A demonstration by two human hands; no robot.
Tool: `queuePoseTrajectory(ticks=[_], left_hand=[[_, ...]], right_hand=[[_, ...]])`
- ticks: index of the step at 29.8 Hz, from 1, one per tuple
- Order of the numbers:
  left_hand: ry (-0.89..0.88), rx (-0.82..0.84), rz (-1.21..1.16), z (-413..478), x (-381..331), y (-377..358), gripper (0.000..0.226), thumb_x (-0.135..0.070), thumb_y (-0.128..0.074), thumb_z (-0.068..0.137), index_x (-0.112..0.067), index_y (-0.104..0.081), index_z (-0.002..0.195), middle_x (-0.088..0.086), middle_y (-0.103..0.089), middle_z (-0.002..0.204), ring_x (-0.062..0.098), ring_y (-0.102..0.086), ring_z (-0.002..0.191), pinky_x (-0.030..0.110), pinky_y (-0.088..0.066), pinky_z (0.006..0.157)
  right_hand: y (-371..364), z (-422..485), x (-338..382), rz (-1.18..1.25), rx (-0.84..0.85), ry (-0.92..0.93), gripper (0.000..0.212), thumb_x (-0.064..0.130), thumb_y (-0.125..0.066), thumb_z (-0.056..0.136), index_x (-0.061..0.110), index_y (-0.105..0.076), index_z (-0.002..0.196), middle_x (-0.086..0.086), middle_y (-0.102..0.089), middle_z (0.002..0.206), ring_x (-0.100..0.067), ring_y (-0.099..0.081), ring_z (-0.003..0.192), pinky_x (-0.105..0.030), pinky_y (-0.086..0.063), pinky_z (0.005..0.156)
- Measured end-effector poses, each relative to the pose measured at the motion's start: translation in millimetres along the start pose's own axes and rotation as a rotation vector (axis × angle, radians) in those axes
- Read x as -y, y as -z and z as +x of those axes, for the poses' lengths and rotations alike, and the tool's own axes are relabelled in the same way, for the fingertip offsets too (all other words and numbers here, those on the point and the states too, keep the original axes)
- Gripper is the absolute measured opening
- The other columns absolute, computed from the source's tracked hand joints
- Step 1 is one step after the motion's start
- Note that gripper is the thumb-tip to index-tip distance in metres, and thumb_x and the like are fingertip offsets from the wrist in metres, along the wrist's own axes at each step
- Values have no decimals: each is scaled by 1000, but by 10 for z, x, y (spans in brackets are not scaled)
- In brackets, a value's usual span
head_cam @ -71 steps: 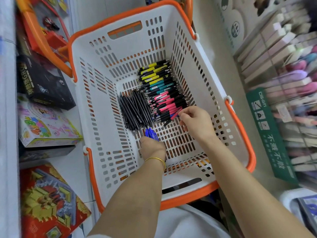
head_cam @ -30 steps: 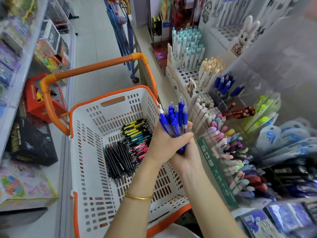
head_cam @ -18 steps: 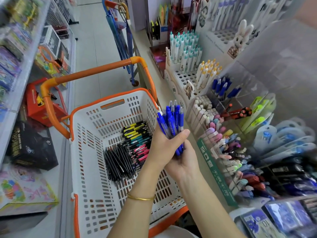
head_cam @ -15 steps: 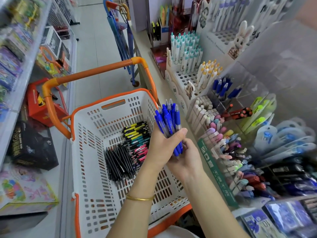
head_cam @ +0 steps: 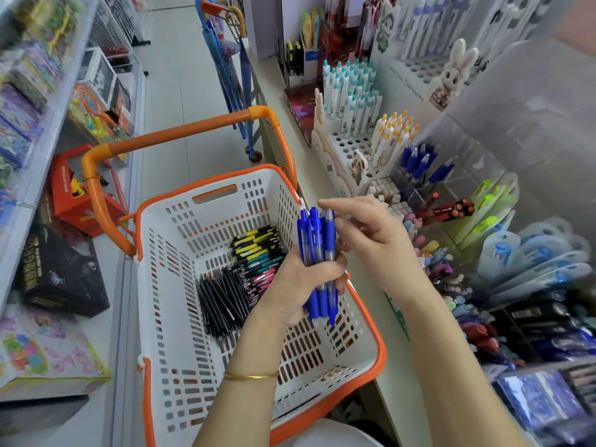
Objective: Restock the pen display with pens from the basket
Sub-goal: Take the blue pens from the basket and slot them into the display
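Red box [head_cam: 75, 196], black box [head_cam: 61, 272], rabbit cutout [head_cam: 455, 71]

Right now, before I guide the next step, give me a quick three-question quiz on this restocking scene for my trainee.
1. True or false: the left hand grips the bundle of blue pens.
2. Which pens lie farthest left in the basket? A black, B yellow, C pink.
3. Fill in: the display's blue pens stand to the basket's ____.
Key: 1 true. 2 A, the black pens. 3 right.
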State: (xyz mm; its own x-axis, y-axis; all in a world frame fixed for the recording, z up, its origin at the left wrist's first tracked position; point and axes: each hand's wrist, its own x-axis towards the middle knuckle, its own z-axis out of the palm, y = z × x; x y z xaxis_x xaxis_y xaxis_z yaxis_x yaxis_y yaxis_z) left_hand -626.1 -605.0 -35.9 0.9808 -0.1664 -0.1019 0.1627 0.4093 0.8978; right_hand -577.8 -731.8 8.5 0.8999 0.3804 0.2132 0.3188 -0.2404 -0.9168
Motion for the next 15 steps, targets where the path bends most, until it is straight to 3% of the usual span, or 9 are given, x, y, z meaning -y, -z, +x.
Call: queuePoseTrajectory(ticks=[4, 10, 15], left_hand=[[69, 35, -67, -25, 11, 10, 31, -17, -69, 67, -12, -56, 95, 2, -54, 68, 15, -55, 59, 29, -51, 58], [108, -34, -176, -24, 29, 13, 39, -20, -70, 63, -8, -59, 98, 4, -61, 71, 16, -60, 60, 30, -54, 58], [168, -161, -237, -1, 37, 28, 34, -13, -65, 68, -5, -57, 100, 8, -71, 79, 21, -68, 67, 31, -56, 59]], right_hand=[[37, 23, 10, -24, 34, -49, 28, 6, -57, 93, 28, -66, 106, -2, -59, 97, -14, -61, 78, -17, -50, 67], [57, 24, 70, 171, 30, -215, 14, 0, -52, 94, 5, -62, 102, -8, -65, 92, -8, -62, 70, -22, -55, 61], [115, 16, 83, 130, -48, -214, 16, 1, -53, 94, 14, -62, 97, -3, -65, 90, -2, -60, 70, -18, -51, 58]])
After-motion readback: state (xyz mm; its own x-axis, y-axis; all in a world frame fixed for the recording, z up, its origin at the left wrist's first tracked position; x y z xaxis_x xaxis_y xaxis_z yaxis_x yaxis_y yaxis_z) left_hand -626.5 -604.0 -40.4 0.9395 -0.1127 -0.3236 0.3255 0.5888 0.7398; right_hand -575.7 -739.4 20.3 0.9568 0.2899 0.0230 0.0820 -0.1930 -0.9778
